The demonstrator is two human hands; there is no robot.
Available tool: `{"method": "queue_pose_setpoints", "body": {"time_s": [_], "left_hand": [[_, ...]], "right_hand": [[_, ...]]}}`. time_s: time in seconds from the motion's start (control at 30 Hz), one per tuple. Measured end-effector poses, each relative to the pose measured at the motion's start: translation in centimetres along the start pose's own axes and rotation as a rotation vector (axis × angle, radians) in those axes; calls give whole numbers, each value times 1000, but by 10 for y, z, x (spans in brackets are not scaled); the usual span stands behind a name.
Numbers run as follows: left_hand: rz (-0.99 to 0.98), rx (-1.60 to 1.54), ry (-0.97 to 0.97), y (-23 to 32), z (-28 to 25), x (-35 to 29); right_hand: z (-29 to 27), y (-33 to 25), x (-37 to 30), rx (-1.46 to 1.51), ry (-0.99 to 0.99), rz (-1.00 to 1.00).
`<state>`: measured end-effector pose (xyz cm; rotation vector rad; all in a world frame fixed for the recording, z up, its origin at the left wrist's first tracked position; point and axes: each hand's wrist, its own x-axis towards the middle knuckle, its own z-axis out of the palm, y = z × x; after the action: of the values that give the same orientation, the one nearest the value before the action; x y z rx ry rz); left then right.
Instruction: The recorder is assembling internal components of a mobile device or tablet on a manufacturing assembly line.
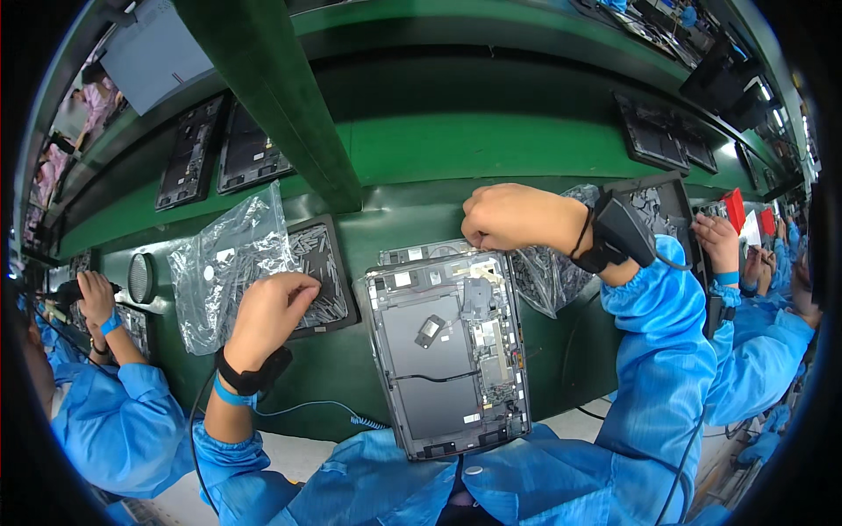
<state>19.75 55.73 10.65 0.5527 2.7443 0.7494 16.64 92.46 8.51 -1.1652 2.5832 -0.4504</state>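
An opened tablet-like device (421,364) with its inner boards showing lies before me, tilted slightly, on top of another similar one (412,254) that shows at the far edge. A small dark rectangular part (430,331) rests loose-looking on its flat grey area. My right hand (517,216) is curled at the device's far right corner, its fingertips pressed together; what they hold is hidden. To the left, my left hand (276,309) pinches thumb and forefinger together over a black tray (346,285) of small grey strips (320,263). Anything in that pinch is too small to make out.
A clear plastic bag (219,272) of strips lies beside the tray; another bag (548,276) sits right of the device. Behind it stands a dark bin (675,197) of small pieces. A green post (281,105) rises at the back. Co-workers' hands (96,298) are on both sides.
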Motion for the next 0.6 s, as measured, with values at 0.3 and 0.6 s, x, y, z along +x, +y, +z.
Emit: {"method": "queue_pose_setpoints", "body": {"time_s": [0.3,0.6], "left_hand": [[73,5,108,-5,5,-3],[139,51,91,10,17,9]], "right_hand": [[1,12,-25,270,103,205],[11,-5,-31,88,268,-43]]}}
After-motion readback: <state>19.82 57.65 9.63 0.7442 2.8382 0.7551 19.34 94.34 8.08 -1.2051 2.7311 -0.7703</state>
